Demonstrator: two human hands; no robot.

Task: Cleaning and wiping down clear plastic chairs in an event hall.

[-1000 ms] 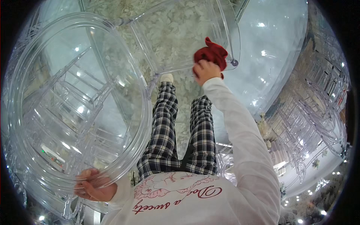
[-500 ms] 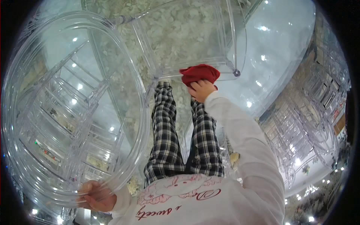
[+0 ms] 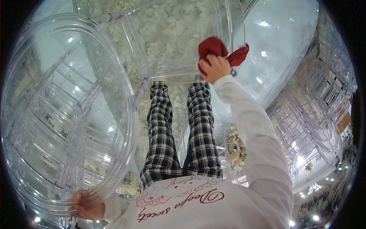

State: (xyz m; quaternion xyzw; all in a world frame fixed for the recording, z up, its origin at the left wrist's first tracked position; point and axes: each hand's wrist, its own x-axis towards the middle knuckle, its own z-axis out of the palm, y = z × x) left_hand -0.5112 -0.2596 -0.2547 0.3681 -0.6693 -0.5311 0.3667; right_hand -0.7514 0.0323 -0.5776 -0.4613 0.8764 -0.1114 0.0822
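A clear plastic chair with an oval backrest [image 3: 130, 126] fills the left and upper middle of the view. My left hand [image 3: 87, 205] is closed around the lower rim of that backrest. Bunched in my right hand [image 3: 215, 69] is a red cloth [image 3: 212, 46], with one loose end sticking out to the right. This hand is over the near right corner of the chair's square frame [image 3: 175, 70], close to a rounded clear joint [image 3: 235, 71]. Whether the cloth touches the frame, I cannot tell.
Several clear chairs [image 3: 309, 126] stand to the right, and more clear slatted frames [image 3: 57, 118] show through the backrest. A glossy pale floor panel [image 3: 267, 49] lies at the upper right, beside a whitish petal-patterned strip [image 3: 171, 34]. Flower decorations [image 3: 236, 147] appear near my right arm.
My right hand has moved up and to the right with the red cloth, whose end now flares out. The chair sits slightly farther left in the picture. My left hand keeps its hold.
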